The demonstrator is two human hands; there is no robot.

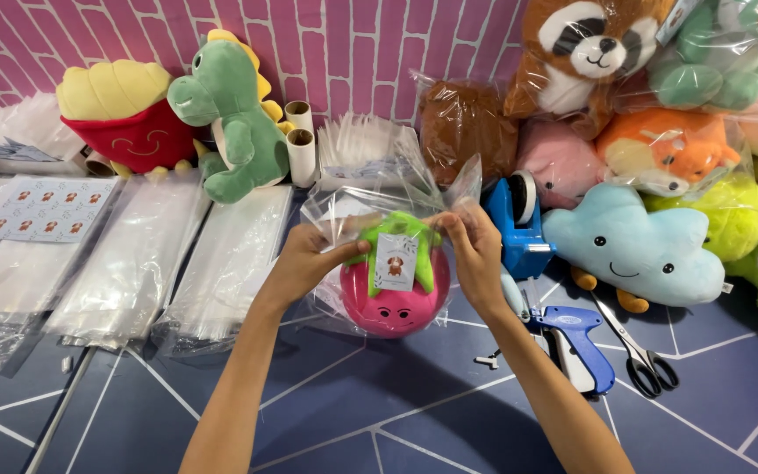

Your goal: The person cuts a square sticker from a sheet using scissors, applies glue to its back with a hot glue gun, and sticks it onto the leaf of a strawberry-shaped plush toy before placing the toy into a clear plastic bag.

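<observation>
On a dark blue tabletop (379, 412) against a pink brick-pattern wall (353, 44), the left hand (304, 259) and right hand (475, 250) each pinch the clear plastic bag (370, 202) holding 1 pink round plush (392, 303), mid-table. Nearby: 1 blue tape dispenser (515, 233), 1 blue tagging gun (581, 338), 1 pair of scissors (642, 355), 3 bag stacks (133, 263).

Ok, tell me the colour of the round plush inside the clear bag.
Pink, with green leaves on top: the round plush shows best in the head view, the only one.
</observation>
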